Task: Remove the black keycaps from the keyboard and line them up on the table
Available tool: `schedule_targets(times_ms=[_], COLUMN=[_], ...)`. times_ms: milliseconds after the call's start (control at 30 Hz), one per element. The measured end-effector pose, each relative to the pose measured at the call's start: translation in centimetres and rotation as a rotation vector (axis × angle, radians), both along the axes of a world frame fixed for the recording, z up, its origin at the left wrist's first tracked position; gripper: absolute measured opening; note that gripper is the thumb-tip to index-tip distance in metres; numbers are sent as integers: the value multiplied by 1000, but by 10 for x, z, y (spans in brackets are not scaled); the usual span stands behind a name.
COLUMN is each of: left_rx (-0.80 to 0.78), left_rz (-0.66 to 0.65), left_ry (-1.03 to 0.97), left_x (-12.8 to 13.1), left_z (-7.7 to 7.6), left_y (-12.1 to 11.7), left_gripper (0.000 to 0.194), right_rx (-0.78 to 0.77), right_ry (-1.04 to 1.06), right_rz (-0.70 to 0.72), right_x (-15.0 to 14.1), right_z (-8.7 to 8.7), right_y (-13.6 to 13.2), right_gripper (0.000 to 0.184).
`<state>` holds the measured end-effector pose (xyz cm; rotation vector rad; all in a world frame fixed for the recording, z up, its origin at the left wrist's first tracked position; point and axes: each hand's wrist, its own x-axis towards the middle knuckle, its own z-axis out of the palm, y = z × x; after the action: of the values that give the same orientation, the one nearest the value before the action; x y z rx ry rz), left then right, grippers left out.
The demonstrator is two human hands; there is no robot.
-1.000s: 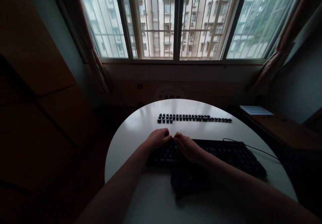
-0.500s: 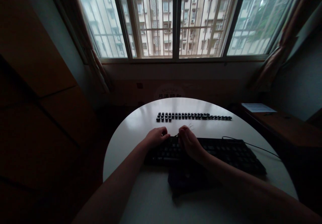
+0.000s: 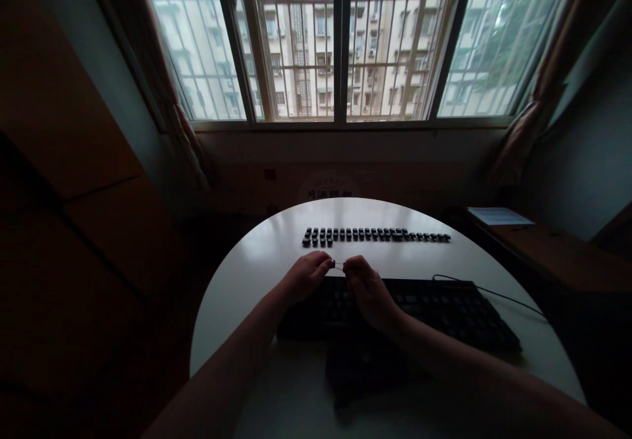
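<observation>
My left hand (image 3: 310, 272) pinches a small dark keycap (image 3: 332, 264) between thumb and fingers, above the back edge of the black keyboard (image 3: 444, 307). Facing it, my right hand (image 3: 366, 287) is closed on a wire keycap puller, mostly hidden by the fingers. Thin pale wires (image 3: 339, 265) span the small gap between my hands. Beyond them, loose black keycaps (image 3: 365, 234) stand in rows on the white round table (image 3: 257, 261). Dim light hides much of the keyboard's detail.
A dark object (image 3: 365, 366), its kind unclear, lies before the keyboard. The keyboard's cable (image 3: 503, 295) runs off to the right. A brown side table (image 3: 553, 255) with a white paper (image 3: 500, 216) stands at right, and a barred window (image 3: 340, 51) is ahead.
My hands have come closer together behind the keyboard. The wires, earlier sticking out past my right fingers, now lie between both hands. The view has tilted slightly up.
</observation>
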<state>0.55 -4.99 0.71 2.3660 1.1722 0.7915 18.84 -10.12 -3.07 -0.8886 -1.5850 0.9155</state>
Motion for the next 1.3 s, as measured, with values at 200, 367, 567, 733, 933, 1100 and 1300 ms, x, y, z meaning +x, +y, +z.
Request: schedule_targets(times_ms=[200, 367, 567, 733, 933, 1100, 1300], left_rx=[-34, -63, -84, -108, -213, -222, -161], left_rz=[-3, 36, -73, -85, -175, -210, -212], left_ry=[-81, -221, -154, -151, -245, -272, -226], left_x=[1, -1, 3, 7, 10, 12, 12], left_z=[-1, -3, 6, 14, 16, 10, 4], left_y=[-4, -2, -11, -18, -21, -21, -19], left_gripper=[26, 26, 29, 29, 33, 32, 28], right_rx=[174, 296, 425, 347, 241, 310, 291], right_ry=[-35, -39, -178, -169, -228, -222, -267], right_rz=[-118, -278, -327, -245, -207, -243, -252], right_x=[0, 5, 6, 5, -1, 1, 4], right_z=[2, 2, 11, 8, 3, 6, 13], right_y=[-3, 1, 1, -3, -2, 3, 1], right_gripper=[14, 17, 23, 28, 25, 16, 18])
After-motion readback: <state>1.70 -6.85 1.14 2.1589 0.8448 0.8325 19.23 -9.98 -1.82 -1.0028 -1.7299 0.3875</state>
